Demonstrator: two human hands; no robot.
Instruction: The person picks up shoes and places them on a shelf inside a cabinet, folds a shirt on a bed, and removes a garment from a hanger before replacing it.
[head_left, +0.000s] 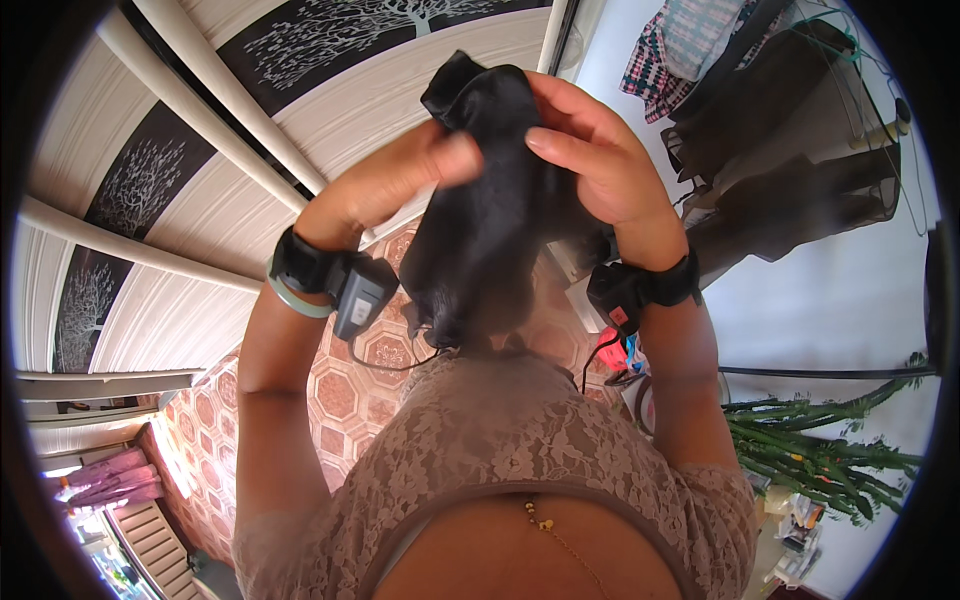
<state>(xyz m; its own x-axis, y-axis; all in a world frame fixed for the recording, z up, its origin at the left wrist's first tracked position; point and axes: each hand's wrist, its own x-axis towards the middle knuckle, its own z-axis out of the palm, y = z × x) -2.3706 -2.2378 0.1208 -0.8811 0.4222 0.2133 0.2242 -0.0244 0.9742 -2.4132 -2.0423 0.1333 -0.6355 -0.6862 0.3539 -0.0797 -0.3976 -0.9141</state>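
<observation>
A shiny black cloth, probably a garment (487, 202), hangs in folds in front of my body at chest height. My left hand (420, 169) is at its left edge, its blurred thumb lying across the front and its fingers hidden behind. At the upper right edge, my right hand (592, 150) pinches the fabric, thumb in front and fingers behind. The top of the cloth is bunched and folded over above both hands. Its lower end hangs gathered near my waist.
Sliding wardrobe doors (315, 67) with tree-pattern panels stand ahead and left. Dark sheer clothes (787, 135) hang on hangers at the right wall. A spiny green plant (817, 450) rises at lower right. Cables run from the wrist devices (364, 296). Patterned tiles (337, 397) cover the floor.
</observation>
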